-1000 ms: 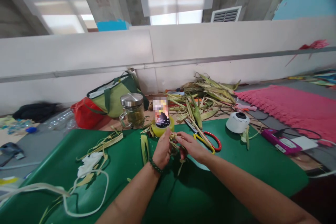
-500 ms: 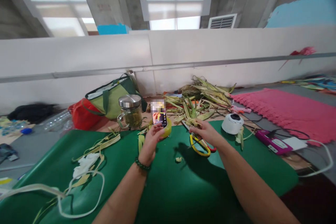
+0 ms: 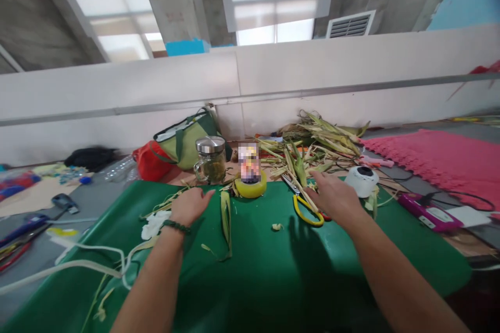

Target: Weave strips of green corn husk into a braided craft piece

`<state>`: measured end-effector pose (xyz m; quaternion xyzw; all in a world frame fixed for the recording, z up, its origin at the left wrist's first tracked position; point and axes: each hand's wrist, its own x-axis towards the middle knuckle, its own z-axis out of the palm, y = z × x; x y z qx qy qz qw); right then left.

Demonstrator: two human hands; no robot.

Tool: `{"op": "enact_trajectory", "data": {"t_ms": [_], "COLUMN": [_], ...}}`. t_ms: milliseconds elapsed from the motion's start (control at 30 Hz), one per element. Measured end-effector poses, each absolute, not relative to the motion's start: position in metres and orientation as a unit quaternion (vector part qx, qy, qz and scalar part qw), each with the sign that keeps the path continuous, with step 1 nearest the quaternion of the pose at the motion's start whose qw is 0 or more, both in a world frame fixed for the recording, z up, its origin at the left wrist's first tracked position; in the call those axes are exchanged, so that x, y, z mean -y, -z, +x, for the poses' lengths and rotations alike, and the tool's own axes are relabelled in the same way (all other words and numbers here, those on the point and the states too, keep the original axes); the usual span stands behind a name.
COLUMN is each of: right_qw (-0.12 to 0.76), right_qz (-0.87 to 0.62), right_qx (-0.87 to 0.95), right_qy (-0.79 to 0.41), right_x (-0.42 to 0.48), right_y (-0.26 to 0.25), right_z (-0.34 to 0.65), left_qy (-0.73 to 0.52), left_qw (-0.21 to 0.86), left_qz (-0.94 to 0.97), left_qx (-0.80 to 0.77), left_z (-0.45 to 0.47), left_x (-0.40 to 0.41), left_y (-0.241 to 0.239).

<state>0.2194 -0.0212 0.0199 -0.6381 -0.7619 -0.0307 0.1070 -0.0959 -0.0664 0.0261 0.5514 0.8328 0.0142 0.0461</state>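
Note:
My left hand [image 3: 190, 205] is over the left part of the green mat [image 3: 258, 270], with its thumb stretched out and nothing seen in it. Just below it are a crumpled white tissue [image 3: 155, 225] and dry husk strips. My right hand [image 3: 335, 199] has thumb and index finger spread beside the scissors [image 3: 308, 212], whose yellow handles rest on the mat. Pale corn husks [image 3: 299, 166] lie close to its fingertips. Between the hands, a folded husk strip [image 3: 226, 223] and a small husk scrap [image 3: 277, 227] lie on the mat.
A phone [image 3: 249, 162] stands against a yellow tape roll [image 3: 252, 188]. Behind are a lidded glass mug [image 3: 211, 161], a green bag [image 3: 191, 138] and a husk pile [image 3: 332, 132]. At right sit a white round device [image 3: 361, 182], a magenta box [image 3: 428, 212] and pink cloth [image 3: 433, 158].
My left hand has drawn away from the phone to the left. My right hand has let go of the scissors, which lie on the mat. The view has swung slightly left.

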Motion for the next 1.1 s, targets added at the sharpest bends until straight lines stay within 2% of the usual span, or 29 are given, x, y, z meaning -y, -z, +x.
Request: {"op": "enact_trajectory", "data": {"t_ms": [100, 233, 367, 433, 567, 667, 767, 1100], "right_qw": [0.181, 0.217, 0.278, 0.284, 0.296, 0.352, 0.362, 0.432], "right_qz": [-0.54, -0.411, -0.365, -0.36, -0.286, -0.263, -0.239, -0.257], "right_qx": [0.822, 0.877, 0.833, 0.777, 0.693, 0.653, 0.639, 0.581], "right_qy": [-0.002, -0.119, -0.31, -0.431, -0.592, -0.617, -0.635, -0.64], "right_x": [0.038, 0.048, 0.042, 0.035, 0.022, 0.018, 0.016, 0.004], "right_y": [-0.028, -0.021, -0.002, 0.007, 0.017, 0.021, 0.025, 0.025], "right_z": [0.189, 0.156, 0.134, 0.122, 0.103, 0.101, 0.106, 0.113], "left_qy": [-0.046, -0.079, -0.151, -0.246, -0.321, -0.364, -0.398, -0.422], "left_qw": [0.102, 0.168, 0.253, 0.374, 0.463, 0.562, 0.628, 0.613], "left_qz": [0.573, 0.609, 0.633, 0.627, 0.597, 0.527, 0.456, 0.454], "left_qx": [-0.812, -0.771, -0.716, -0.638, -0.57, -0.524, -0.489, -0.489], "left_z": [-0.09, -0.085, -0.088, -0.085, -0.068, -0.051, -0.042, -0.042], "left_x": [0.054, 0.054, 0.074, 0.085, 0.096, 0.097, 0.094, 0.063], "left_y": [-0.003, 0.018, 0.009, -0.002, -0.017, -0.017, -0.01, -0.006]}}
